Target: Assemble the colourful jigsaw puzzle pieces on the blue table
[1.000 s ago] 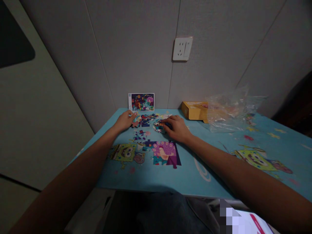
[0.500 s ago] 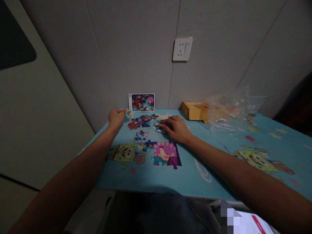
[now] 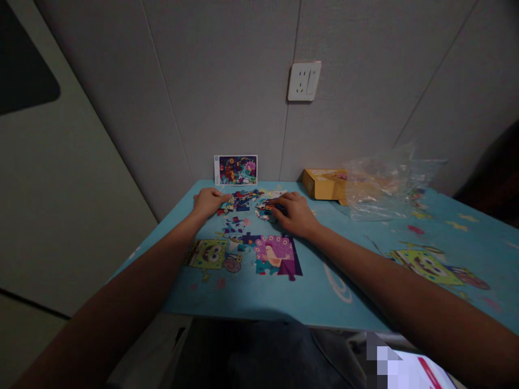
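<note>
Loose jigsaw pieces [image 3: 242, 202] lie in a small heap near the far edge of the blue cartoon-print table [image 3: 348, 281]. My left hand [image 3: 207, 201] rests at the heap's left side, its fingers curled and pinching a puzzle piece against the pile. At the heap's right side my right hand [image 3: 295, 214] lies palm down, fingertips closed on a small cluster of pieces [image 3: 264, 209]. Closer to me sits a joined section of the puzzle [image 3: 276, 256] showing a white bird on pink and purple. A few joined dark blue pieces [image 3: 235, 229] lie just behind it.
A picture card of the puzzle [image 3: 235, 169] leans against the grey wall. A yellow cardboard box [image 3: 323, 183] and a crumpled clear plastic bag [image 3: 385, 186] lie at the back right. A wall socket [image 3: 304, 81] is above. The table's left edge drops off beside my left forearm.
My left hand lifted a piece off to the left toward the table corner, then came back right and down onto the heap. My right hand has stayed put.
</note>
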### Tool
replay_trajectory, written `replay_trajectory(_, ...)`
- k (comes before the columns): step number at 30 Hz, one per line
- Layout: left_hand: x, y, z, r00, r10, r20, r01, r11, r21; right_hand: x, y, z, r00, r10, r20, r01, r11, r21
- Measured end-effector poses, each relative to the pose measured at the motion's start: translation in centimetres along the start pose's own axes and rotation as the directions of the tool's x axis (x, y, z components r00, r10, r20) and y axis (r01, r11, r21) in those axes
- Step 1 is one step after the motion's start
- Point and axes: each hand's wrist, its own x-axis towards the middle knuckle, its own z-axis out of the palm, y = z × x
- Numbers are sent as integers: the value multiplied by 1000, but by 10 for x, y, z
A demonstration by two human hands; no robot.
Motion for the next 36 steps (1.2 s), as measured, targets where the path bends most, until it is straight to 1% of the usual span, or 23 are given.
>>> replay_trajectory(2,-1,0,-1,1000,0,-9,2,984,179,0,-1,0,1000,2,4,-2,1000,-1)
replay_trajectory(4,-4,3,-3,999,0,41,-14,937,348,0,-1,-1,1000,4,5,-4,1000,-5)
replay_trajectory(6,-6,5,-5,991,18,130,-73,901,428,0,-1,-1,1000,5,4,-5,1000,-8)
replay_trajectory(7,-7,6,-6,984,39,173,-110,897,427,0,-1,-1,1000,5,4,-5,1000,-7)
replay_trajectory(8,-7,7,-7,977,61,204,-139,909,394,0,-1,0,1000,4,4,-4,1000,-3)
replay_trajectory(10,-6,7,-8,972,98,214,-156,950,272,0,0,0,1000,2,3,-2,1000,3)
replay_trajectory(12,-4,6,-8,978,107,181,-137,977,161,0,1,1,1000,1,1,-1,1000,4)
replay_trajectory(14,-2,4,-8,985,89,147,-105,989,100,0,1,1,1000,2,3,-2,1000,0)
replay_trajectory(17,0,4,-10,988,53,144,-51,999,-17,0,1,0,1000,9,13,-9,1000,-9)
replay_trajectory(19,0,6,-12,987,41,157,-19,990,-143,0,1,-1,1000,13,19,-13,1000,-18)
replay_trajectory(21,-1,9,-15,982,41,186,15,957,-289,0,0,-1,1000,15,21,-14,1000,-25)
replay_trajectory(23,-3,11,-16,973,51,226,43,919,-392,0,0,-1,1000,14,21,-14,1000,-25)
replay_trajectory(25,-5,13,-16,960,71,270,56,898,-436,0,0,-2,1000,15,21,-14,1000,-20)
replay_trajectory(27,-7,14,-15,958,68,280,66,894,-443,0,-1,-2,1000,17,19,-17,1000,-16)
replay_trajectory(29,-6,14,-15,972,33,231,74,896,-438,0,-1,-3,1000,18,20,-18,1000,-18)
replay_trajectory(32,1,9,-17,996,-36,87,68,910,-408,0,-1,-3,999,19,28,-19,1000,-22)
replay_trajectory(34,7,2,-19,998,-68,-13,59,927,-370,0,-1,-3,999,21,31,-21,999,-24)
replay_trajectory(36,13,-4,-22,991,-88,-100,53,949,-311,0,0,-2,999,24,29,-23,999,-26)
